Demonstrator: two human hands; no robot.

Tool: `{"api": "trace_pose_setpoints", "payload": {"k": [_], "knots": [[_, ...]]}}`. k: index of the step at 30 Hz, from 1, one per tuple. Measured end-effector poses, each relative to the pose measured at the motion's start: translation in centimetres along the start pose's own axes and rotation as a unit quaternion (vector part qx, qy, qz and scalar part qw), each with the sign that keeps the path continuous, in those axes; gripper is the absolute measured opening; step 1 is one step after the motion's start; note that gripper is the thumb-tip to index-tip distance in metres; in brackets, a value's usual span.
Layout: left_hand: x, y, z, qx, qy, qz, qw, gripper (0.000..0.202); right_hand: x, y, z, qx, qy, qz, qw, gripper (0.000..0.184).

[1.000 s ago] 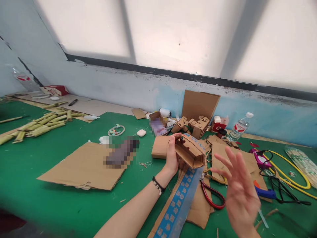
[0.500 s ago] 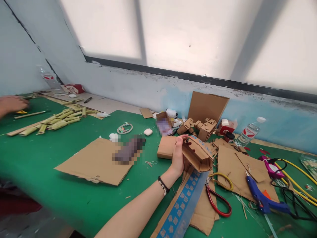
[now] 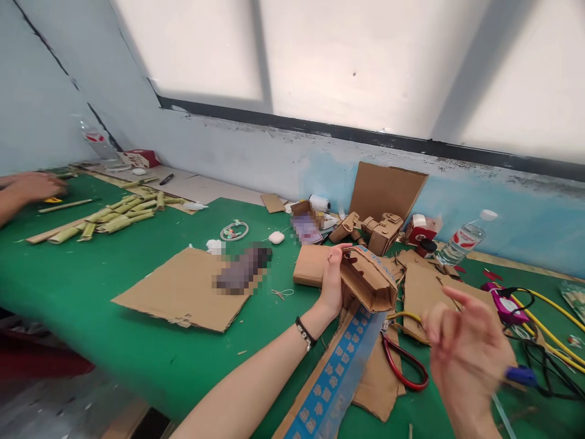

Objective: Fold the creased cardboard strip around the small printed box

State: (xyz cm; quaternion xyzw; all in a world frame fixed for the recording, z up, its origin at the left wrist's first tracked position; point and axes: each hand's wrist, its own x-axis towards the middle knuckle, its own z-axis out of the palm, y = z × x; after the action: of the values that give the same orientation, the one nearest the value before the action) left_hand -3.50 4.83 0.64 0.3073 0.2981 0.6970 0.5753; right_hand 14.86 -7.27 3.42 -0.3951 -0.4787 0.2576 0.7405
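Observation:
My left hand point(image 3: 333, 281) grips a small open cardboard box point(image 3: 371, 280) with blue printed tape, held above the green table point(image 3: 137, 341). Raised in front of me at the lower right, my right hand point(image 3: 468, 353) is blurred by motion, its fingers loosely spread with nothing in them. Just beyond that hand lie red-handled scissors point(image 3: 404, 366) and a blue glue gun point(image 3: 521, 376), partly hidden by it. A long cardboard strip with blue tape point(image 3: 336, 372) lies under the box.
A big cardboard sheet point(image 3: 183, 289) lies left of centre. Cardboard models point(image 3: 379, 231), a water bottle point(image 3: 466, 236) and a red box point(image 3: 420, 228) stand near the wall. Yellow and black cables point(image 3: 548, 323) lie at right. Another person's hands point(image 3: 31, 186) work by bamboo pieces point(image 3: 114, 218) far left.
My right hand, out of view half a second ago, has come back up at the lower right and now covers the glue gun. The left hand still holds the box.

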Motion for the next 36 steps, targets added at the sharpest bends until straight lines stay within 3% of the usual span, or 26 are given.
{"api": "trace_pose_setpoints", "payload": {"k": [2, 4, 6, 10, 14, 16, 21, 27, 36], "knots": [[-0.1, 0.0, 0.1, 0.005, -0.004, 0.002, 1.0, 0.063, 2.1, 2.5, 1.1, -0.024, 0.012, 0.031, 0.999, 0.038], [-0.3, 0.1, 0.2, 0.015, -0.012, 0.012, 1.0, 0.061, 2.9, 4.7, 1.2, -0.081, -0.023, 0.053, 0.995, 0.037], [-0.6, 0.3, 0.2, 0.036, -0.024, 0.036, 0.998, 0.058, 2.7, 6.2, 0.8, -0.103, -0.068, 0.031, 0.992, 0.048], [-1.2, 0.9, 0.1, 0.148, -0.097, 0.165, 0.97, 0.049, 1.7, 6.8, 0.1, -0.148, -0.223, 0.013, 0.963, 0.066], [-1.8, 1.0, -0.1, 0.224, -0.213, 0.246, 0.919, 0.051, 1.7, 6.1, -0.1, -0.163, -0.277, -0.01, 0.947, 0.064], [-2.1, 0.9, 0.0, 0.228, -0.239, 0.245, 0.911, 0.054, 1.8, 5.8, -0.2, -0.158, -0.283, -0.021, 0.946, 0.064], [-3.0, 0.6, 0.4, 0.211, -0.23, 0.216, 0.925, 0.059, 1.4, 5.9, 0.1, -0.149, -0.248, -0.055, 0.956, 0.063], [-3.5, -0.2, 0.2, 0.24, -0.258, 0.241, 0.904, 0.055, 0.5, 5.9, 0.8, -0.132, -0.212, -0.05, 0.967, 0.057], [-3.9, -1.1, 0.0, 0.228, -0.229, 0.239, 0.916, 0.054, -0.1, 6.7, 1.1, -0.143, -0.218, -0.048, 0.964, 0.062]]}}
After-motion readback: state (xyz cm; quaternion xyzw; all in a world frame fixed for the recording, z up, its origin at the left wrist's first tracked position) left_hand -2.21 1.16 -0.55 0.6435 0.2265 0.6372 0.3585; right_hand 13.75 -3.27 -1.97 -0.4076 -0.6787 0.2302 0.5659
